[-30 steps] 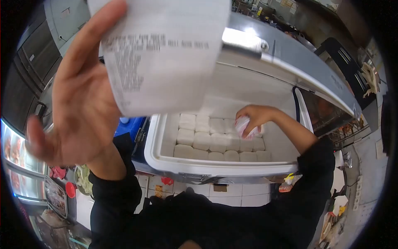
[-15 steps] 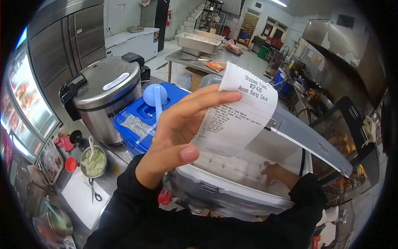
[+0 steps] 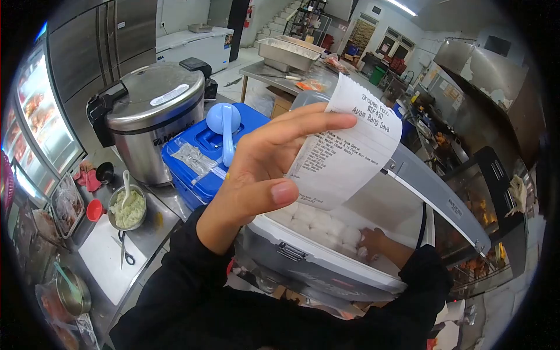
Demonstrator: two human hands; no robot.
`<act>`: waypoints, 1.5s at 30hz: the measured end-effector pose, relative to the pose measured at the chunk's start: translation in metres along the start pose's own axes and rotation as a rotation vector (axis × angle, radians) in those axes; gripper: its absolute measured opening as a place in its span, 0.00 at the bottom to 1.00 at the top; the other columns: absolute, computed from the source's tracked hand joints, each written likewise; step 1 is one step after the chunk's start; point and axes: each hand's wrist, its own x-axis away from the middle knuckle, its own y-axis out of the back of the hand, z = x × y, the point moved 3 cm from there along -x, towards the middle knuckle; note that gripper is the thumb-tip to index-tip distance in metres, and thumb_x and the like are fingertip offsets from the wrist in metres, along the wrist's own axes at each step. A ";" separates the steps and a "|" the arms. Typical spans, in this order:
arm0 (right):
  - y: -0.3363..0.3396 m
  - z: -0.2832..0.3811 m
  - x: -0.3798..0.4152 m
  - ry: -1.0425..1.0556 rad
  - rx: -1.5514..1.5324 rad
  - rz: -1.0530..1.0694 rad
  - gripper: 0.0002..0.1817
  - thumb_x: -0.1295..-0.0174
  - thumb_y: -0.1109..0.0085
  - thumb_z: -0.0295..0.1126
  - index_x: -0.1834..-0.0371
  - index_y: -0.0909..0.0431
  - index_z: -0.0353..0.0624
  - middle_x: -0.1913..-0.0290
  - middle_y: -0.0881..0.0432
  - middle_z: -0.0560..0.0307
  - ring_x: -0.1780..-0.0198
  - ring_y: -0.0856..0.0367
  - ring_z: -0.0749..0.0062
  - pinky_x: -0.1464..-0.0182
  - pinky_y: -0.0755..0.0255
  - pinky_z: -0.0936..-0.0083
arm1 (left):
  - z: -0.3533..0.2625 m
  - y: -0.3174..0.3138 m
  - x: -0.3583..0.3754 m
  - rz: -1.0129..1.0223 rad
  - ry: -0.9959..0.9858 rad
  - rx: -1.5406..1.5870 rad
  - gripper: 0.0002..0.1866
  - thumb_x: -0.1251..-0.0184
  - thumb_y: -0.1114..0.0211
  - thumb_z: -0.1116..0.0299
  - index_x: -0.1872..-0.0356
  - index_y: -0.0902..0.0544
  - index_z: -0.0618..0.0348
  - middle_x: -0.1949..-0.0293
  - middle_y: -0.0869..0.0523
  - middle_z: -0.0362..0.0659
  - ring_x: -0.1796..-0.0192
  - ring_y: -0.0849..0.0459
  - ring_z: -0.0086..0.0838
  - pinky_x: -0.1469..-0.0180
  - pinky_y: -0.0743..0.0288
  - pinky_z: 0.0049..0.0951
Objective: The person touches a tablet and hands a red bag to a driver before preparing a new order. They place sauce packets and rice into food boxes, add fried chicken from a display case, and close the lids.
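A printed paper receipt point(image 3: 350, 146) is held up by my left hand point(image 3: 262, 157), gripped between its fingers, with the thumb spread away in front. Behind and below it stands a grey and white cooler box point(image 3: 326, 262) with its lid point(image 3: 443, 204) raised. Several round, white wrapped bundles point(image 3: 321, 227) lie inside. My right hand point(image 3: 379, 244) reaches into the box at the right and touches the bundles at its fingertips; its grip is partly hidden.
Left of the box are a blue container point(image 3: 192, 175) with a light blue scoop point(image 3: 224, 125), a large steel cooker point(image 3: 151, 116), a bowl of shredded green food point(image 3: 131, 213), and scissors point(image 3: 123, 251) on a white board point(image 3: 105, 262). Steel trays point(image 3: 289, 55) stand behind.
My left hand and the receipt have shifted slightly right in view. My right hand has moved slightly left among the bundles. The view has turned a little.
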 end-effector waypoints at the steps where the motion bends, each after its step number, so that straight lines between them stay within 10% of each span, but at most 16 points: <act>1: 0.008 0.000 0.001 0.010 0.018 0.004 0.37 0.72 0.30 0.58 0.49 0.20 0.71 0.37 0.34 0.44 0.32 0.43 0.50 0.34 0.44 0.60 | 0.000 0.000 0.000 -0.003 -0.007 -0.003 0.43 0.59 0.36 0.45 0.42 0.26 0.67 0.42 0.29 0.55 0.39 0.28 0.46 0.36 0.36 0.41; 8: -0.007 -0.015 -0.012 0.350 -0.120 -0.183 0.34 0.72 0.31 0.57 0.52 0.18 0.70 0.43 0.29 0.44 0.37 0.38 0.46 0.37 0.41 0.55 | 0.004 -0.001 0.006 -0.063 -0.050 -0.029 0.42 0.59 0.36 0.45 0.43 0.25 0.66 0.42 0.28 0.56 0.39 0.27 0.45 0.38 0.34 0.41; 17: 0.045 0.015 0.029 -0.107 0.113 0.006 0.37 0.69 0.31 0.59 0.46 0.23 0.73 0.40 0.35 0.43 0.39 0.39 0.41 0.45 0.33 0.46 | 0.008 -0.013 0.012 -0.110 -0.076 -0.027 0.42 0.55 0.35 0.46 0.43 0.26 0.69 0.41 0.30 0.55 0.39 0.27 0.44 0.38 0.34 0.40; 23: 0.017 0.003 0.013 0.030 -0.203 0.138 0.44 0.69 0.29 0.60 0.40 0.26 0.66 0.37 0.38 0.41 0.36 0.41 0.41 0.43 0.34 0.54 | 0.006 -0.023 0.018 -0.132 -0.116 -0.105 0.42 0.53 0.35 0.47 0.42 0.28 0.74 0.40 0.31 0.54 0.39 0.28 0.41 0.37 0.36 0.35; 26: -0.012 -0.025 -0.011 0.146 -0.568 0.026 0.39 0.62 0.29 0.54 0.41 0.25 0.58 0.49 0.23 0.44 0.49 0.23 0.55 0.53 0.26 0.60 | 0.007 -0.024 0.023 -0.136 -0.134 -0.103 0.42 0.53 0.36 0.49 0.42 0.29 0.75 0.40 0.31 0.54 0.38 0.29 0.40 0.37 0.37 0.35; 29: 0.101 0.000 0.067 -0.171 -0.947 0.104 0.41 0.58 0.28 0.49 0.38 0.30 0.48 0.56 0.19 0.46 0.58 0.19 0.63 0.56 0.24 0.67 | 0.005 -0.022 0.028 -0.083 -0.129 -0.101 0.39 0.51 0.38 0.52 0.42 0.29 0.75 0.40 0.31 0.54 0.38 0.29 0.40 0.36 0.38 0.35; 31: 0.118 -0.017 0.092 -0.178 -1.214 -0.216 0.42 0.57 0.28 0.52 0.38 0.31 0.46 0.55 0.20 0.51 0.56 0.19 0.65 0.63 0.21 0.69 | 0.003 -0.022 0.027 -0.024 -0.152 -0.095 0.38 0.51 0.40 0.54 0.42 0.29 0.75 0.41 0.30 0.54 0.38 0.29 0.39 0.35 0.40 0.34; 34: 0.157 0.015 0.161 0.170 -1.878 -0.631 0.36 0.55 0.29 0.32 0.41 0.33 0.33 0.53 0.22 0.53 0.54 0.20 0.68 0.51 0.23 0.75 | 0.005 -0.015 0.028 0.000 -0.166 -0.052 0.36 0.49 0.42 0.56 0.42 0.29 0.75 0.42 0.28 0.54 0.39 0.29 0.36 0.35 0.40 0.32; 42: 0.170 0.172 0.236 1.159 -1.911 -1.011 0.40 0.66 0.26 0.46 0.49 0.29 0.38 0.48 0.28 0.42 0.46 0.26 0.54 0.43 0.31 0.64 | -0.029 -0.013 0.020 -0.086 0.068 -0.045 0.22 0.36 0.48 0.66 0.45 0.25 0.72 0.43 0.23 0.50 0.37 0.29 0.33 0.33 0.41 0.33; 43: 0.166 0.202 0.240 1.301 -1.907 -1.070 0.37 0.65 0.26 0.49 0.53 0.29 0.41 0.47 0.31 0.40 0.44 0.29 0.48 0.43 0.33 0.57 | -0.048 -0.019 0.040 0.028 -0.025 -0.495 0.21 0.36 0.50 0.71 0.45 0.27 0.75 0.42 0.24 0.55 0.35 0.31 0.39 0.32 0.42 0.38; 45: 0.143 0.270 0.234 1.524 -1.976 -1.245 0.33 0.62 0.28 0.55 0.58 0.28 0.46 0.45 0.37 0.39 0.43 0.34 0.40 0.44 0.36 0.47 | -0.082 -0.061 0.093 0.090 0.133 -0.151 0.28 0.29 0.55 0.57 0.41 0.32 0.73 0.41 0.28 0.60 0.37 0.30 0.44 0.35 0.39 0.42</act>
